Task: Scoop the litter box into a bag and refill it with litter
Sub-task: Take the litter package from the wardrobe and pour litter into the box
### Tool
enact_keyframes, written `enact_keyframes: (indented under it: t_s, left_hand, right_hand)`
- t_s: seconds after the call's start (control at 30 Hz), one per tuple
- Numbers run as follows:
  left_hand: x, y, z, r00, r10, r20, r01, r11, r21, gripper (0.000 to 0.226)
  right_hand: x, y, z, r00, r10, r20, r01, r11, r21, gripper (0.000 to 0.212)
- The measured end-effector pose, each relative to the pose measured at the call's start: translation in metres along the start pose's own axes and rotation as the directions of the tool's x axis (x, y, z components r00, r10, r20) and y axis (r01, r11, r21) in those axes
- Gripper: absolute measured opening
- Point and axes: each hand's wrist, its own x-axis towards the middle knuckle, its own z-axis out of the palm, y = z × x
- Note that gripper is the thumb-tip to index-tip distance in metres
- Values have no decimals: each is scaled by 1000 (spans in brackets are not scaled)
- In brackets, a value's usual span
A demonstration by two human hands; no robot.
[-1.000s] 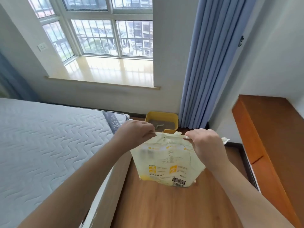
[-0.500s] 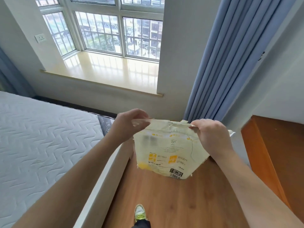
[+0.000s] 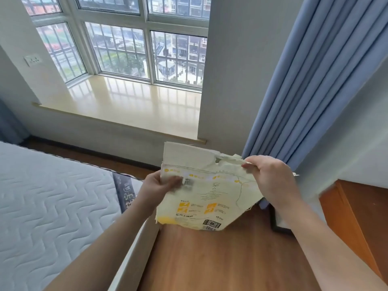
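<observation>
Left hand [image 3: 156, 186] and right hand [image 3: 267, 177] are clamped on the pale yellow, crumpled litter bag [image 3: 206, 198]; its torn top edge is held up, orange printing and barcode shown.

Both hands [image 3: 159, 185] [image 3: 270, 177] gripping pale litter bag [image 3: 207, 198], torn top

**Both hands raised, gripping**

Left hand [image 3: 156, 186]: forearm enters from lower left, fingers curled round the left edge of the pale yellow printed paper litter bag [image 3: 206, 196]. Right hand [image 3: 267, 178]: forearm enters from lower right, knuckles up, fingertips pinching the bag's torn top right corner. Hands well apart, at similar height.
</observation>
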Motion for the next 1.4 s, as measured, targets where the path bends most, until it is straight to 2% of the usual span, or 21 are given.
enact_keyframes:
  t_s: [0.07, 0.2, 0.23, 0.27, 0.33, 0.37, 0.43, 0.53, 0.63, 0.73, 0.8, 0.9, 0.97, 1.1, 1.17, 1.23, 1.33, 1.4]
  left_hand:
    - [21, 6, 12, 998, 26, -56, -26, 1000, 2, 29]
    - [59, 15, 37, 990, 82, -113, -73, 994, 75, 15]
    - [69, 16, 43, 988, 88, -125, -76, 993, 96, 12]
    - [78, 16, 49, 986, 94, -136, -78, 990, 121, 10]
    - [97, 16, 58, 982, 104, -157, -75, 980, 183, 7]
    - [107, 16, 63, 980, 107, -168, -70, 975, 212, 5]
    - [126, 15, 71, 974, 112, -196, -55, 959, 280, 2]
    - [148, 13, 86, 961, 140, -239, -30, 910, 413, 4]
    - [164, 11, 100, 937, 146, -318, 15, 891, 453, 9]
    - [175, 6, 109, 908, 161, -386, 33, 892, 450, 15]
    - [181, 0, 111, 898, 170, -405, 38, 888, 458, 22]
    - [183, -8, 110, 895, 176, -411, 29, 894, 447, 31]
    - [181, -13, 109, 891, 180, -416, 15, 905, 425, 38]
    - [169, -29, 96, 945, 95, -314, 56, 896, 439, 16]
    - [157, -49, 79, 962, 30, -270, 110, 866, 488, 31]
    - [144, -70, 63, 963, -19, -269, 153, 859, 489, 30]
    - [129, -84, 54, 948, -24, -317, 163, 893, 419, 10]
    - [125, -86, 53, 935, 4, -356, 139, 917, 374, 13]
  right_hand:
    - [18, 16, 8, 999, 39, 27, -39, 999, 20, 15]
    - [57, 49, 20, 986, 87, 145, -95, 994, 47, 16]
    - [68, 56, 23, 972, 83, 219, -96, 994, 48, 21]
    - [79, 62, 26, 945, 80, 316, -98, 994, 41, 36]
    - [105, 76, 31, 870, 65, 488, -111, 992, 66, 73]
    - [119, 83, 32, 859, 34, 512, -108, 988, 114, 86]
    - [146, 94, 35, 876, -58, 480, -68, 968, 242, 93]
    - [183, 90, 45, 875, -275, 399, 124, 923, 365, 83]
    - [209, 74, 67, 818, -483, 313, 387, 864, 321, 67]
    - [221, 65, 89, 785, -572, 239, 504, 813, 290, 44]
    - [226, 62, 93, 802, -573, 167, 498, 797, 342, 26]
    - [232, 59, 96, 802, -576, 157, 478, 777, 411, 7]
    - [233, 57, 97, 798, -582, 160, 480, 772, 417, 8]
    - [228, 50, 99, 802, -571, 172, 469, 783, 409, 7]
    - [226, 48, 96, 805, -557, 202, 428, 782, 453, 6]
    - [226, 47, 91, 819, -525, 232, 359, 784, 507, 5]
    - [226, 47, 77, 869, -417, 267, 230, 817, 529, 7]
    - [224, 48, 73, 884, -364, 292, 178, 842, 510, 6]
